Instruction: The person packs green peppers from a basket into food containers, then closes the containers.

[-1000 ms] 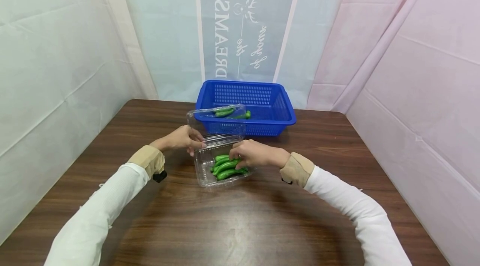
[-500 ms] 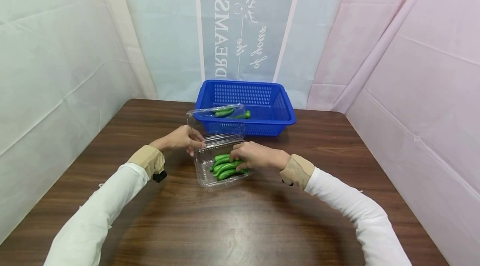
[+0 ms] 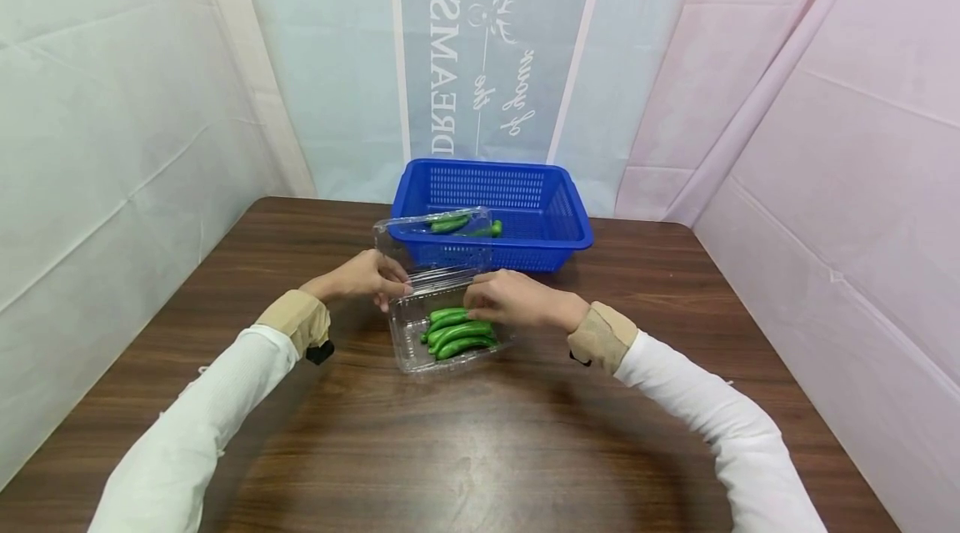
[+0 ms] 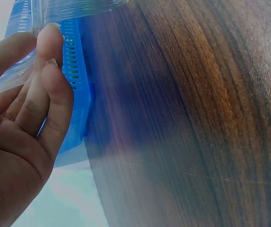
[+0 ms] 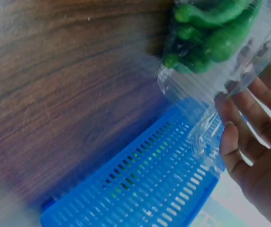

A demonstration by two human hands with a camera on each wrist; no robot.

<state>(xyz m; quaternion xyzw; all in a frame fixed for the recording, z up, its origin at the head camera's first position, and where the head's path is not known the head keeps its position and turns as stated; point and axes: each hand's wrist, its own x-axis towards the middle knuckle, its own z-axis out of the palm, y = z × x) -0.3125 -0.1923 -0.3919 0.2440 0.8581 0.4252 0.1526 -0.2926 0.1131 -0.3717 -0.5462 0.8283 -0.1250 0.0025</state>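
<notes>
A clear plastic clamshell container [image 3: 408,341] lies on the table with its lid [image 3: 442,245] raised and leaning back. Several green chili peppers [image 3: 461,334] lie side by side in its base. My left hand [image 3: 367,276] pinches the left end of the hinge edge between thumb and fingers. Over the base's back right corner is my right hand [image 3: 510,298], its fingers loosely bent. In the right wrist view, the fingertips [image 5: 223,104] are right at the container's rim, and the thumb stands apart from them with nothing held between.
Behind the container stands a blue perforated basket [image 3: 577,237], partly covered by the raised lid. A few green peppers [image 3: 450,224] show inside it. Brown wooden table [image 3: 465,450] extends in front and to both sides, with cloth walls around.
My right hand has let go of the peppers and risen slightly back towards the hinge, uncovering their right ends. My left hand and the container have stayed in place.
</notes>
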